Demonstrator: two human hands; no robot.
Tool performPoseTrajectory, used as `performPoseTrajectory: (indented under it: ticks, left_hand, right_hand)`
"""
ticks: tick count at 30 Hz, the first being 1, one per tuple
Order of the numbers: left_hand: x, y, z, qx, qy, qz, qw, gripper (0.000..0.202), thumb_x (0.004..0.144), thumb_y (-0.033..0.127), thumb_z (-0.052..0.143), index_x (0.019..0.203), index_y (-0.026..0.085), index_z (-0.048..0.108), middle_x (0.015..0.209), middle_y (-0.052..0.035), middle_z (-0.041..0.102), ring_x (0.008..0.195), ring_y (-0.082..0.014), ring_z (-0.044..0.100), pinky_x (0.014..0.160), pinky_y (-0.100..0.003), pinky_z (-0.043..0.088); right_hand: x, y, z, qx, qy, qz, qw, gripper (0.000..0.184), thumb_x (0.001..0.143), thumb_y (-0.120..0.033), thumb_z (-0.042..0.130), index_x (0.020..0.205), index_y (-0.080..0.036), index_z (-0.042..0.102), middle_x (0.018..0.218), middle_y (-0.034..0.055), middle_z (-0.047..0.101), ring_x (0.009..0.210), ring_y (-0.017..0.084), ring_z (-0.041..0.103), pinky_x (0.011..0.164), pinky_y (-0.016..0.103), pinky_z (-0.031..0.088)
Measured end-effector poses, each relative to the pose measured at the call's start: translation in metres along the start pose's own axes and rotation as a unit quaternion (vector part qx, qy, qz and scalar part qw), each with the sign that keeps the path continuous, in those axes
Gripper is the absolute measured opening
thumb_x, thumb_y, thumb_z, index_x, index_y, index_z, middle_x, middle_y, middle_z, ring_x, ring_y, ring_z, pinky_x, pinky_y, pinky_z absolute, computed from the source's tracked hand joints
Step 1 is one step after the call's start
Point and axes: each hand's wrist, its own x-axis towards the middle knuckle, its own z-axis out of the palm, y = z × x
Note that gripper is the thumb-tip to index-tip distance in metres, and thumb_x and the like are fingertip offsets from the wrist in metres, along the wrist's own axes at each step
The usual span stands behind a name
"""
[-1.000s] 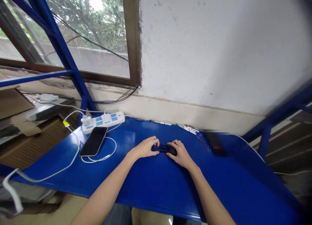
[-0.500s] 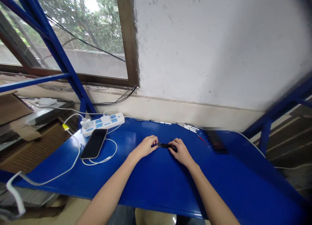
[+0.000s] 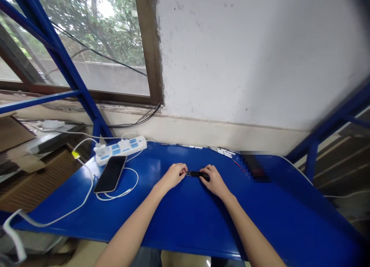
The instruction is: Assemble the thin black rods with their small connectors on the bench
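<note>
Above the middle of the blue table (image 3: pixel 185 209), my right hand (image 3: pixel 213 179) is closed around the right end of a bundle of slim black pens (image 3: pixel 195 174). The pens lie side by side, pointing left, and show small silvery parts at their left ends. My left hand (image 3: pixel 175 174) is closed in a pinch at those left ends, its fingertips touching them. How many pens there are is too small to tell, and the right ends are partly covered by my fingers.
At the left are a smartphone (image 3: pixel 111 174), a white power strip (image 3: pixel 120 149) and a looping white cable (image 3: pixel 138 178). White pens (image 3: pixel 222 151) lie along the wall edge. A blurred-out dark object (image 3: pixel 254 166) is at the right. Blue frame posts (image 3: pixel 83 89) flank the table.
My left hand has shifted very slightly at the pens' left ends. My right hand keeps its hold on the bundle. The view has tilted a little.
</note>
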Motion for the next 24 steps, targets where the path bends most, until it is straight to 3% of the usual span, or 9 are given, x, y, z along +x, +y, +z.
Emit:
performPoseTrajectory:
  ticks: [6, 10, 14, 24]
  left_hand:
    - [-0.003, 0.001, -0.002, 0.049, 0.001, 0.005, 0.999, 0.008, 0.08, 0.014, 0.054, 0.083, 0.019, 0.06, 0.08, -0.0008, 0.055, 0.066, -0.0128, 0.052, 0.062, -0.024, 0.04]
    - [-0.005, 0.008, -0.006, 0.061, -0.004, 0.014, 0.998, 0.007, 0.081, 0.021, 0.059, 0.088, 0.02, 0.059, 0.087, -0.002, 0.054, 0.079, -0.0164, 0.055, 0.07, -0.026, 0.043]
    - [-0.007, 0.013, -0.007, 0.058, -0.013, 0.031, 0.998, 0.01, 0.081, 0.019, 0.06, 0.091, 0.02, 0.058, 0.095, -0.0033, 0.054, 0.087, -0.0181, 0.055, 0.079, -0.03, 0.044]
    - [-0.007, 0.008, -0.002, 0.067, -0.023, 0.043, 0.997, 0.007, 0.081, 0.015, 0.058, 0.086, 0.019, 0.057, 0.091, -0.0023, 0.052, 0.083, -0.0172, 0.054, 0.076, -0.028, 0.043]
  right_hand:
    - [0.0, -0.002, -0.003, -0.005, -0.007, 0.001, 1.0, 0.021, 0.081, -0.017, 0.06, 0.101, -0.02, 0.064, 0.093, 0.0064, 0.056, 0.089, 0.021, 0.051, 0.085, 0.039, 0.046]
    - [-0.001, -0.001, -0.004, -0.01, -0.013, 0.002, 1.0, 0.025, 0.079, -0.018, 0.062, 0.104, -0.021, 0.064, 0.094, 0.0064, 0.056, 0.089, 0.021, 0.051, 0.085, 0.039, 0.046]
    - [-0.002, 0.0, -0.004, -0.023, -0.012, -0.009, 1.0, 0.026, 0.079, -0.019, 0.063, 0.105, -0.021, 0.064, 0.094, 0.0065, 0.056, 0.09, 0.022, 0.052, 0.085, 0.039, 0.047]
    - [-0.005, -0.002, -0.007, -0.031, -0.018, -0.008, 0.999, 0.027, 0.08, -0.018, 0.061, 0.106, -0.02, 0.062, 0.097, 0.0072, 0.057, 0.091, 0.022, 0.052, 0.087, 0.04, 0.046]
